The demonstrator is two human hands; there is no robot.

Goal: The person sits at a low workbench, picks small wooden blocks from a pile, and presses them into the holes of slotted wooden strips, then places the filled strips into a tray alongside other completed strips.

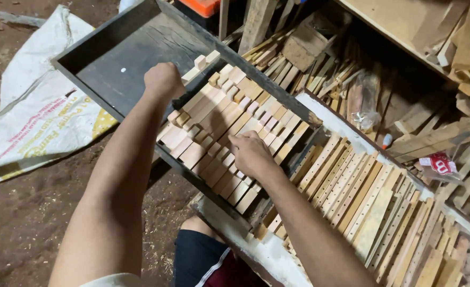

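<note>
left hand [163, 79] closed in a fist at dark tray [112, 58] edge, right hand [251, 153] pressed flat, fingers together, on packed wooden blocks [219, 114], slats [362, 196] alongside

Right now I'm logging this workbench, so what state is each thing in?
Dark tray: tilted, partly filled.
Small wood blocks: packed in rows, lying flat.
Left hand: closed, resting on the blocks.
Right hand: fingers curled, pressing on the blocks.
White tray: filled with long wood strips.
</note>
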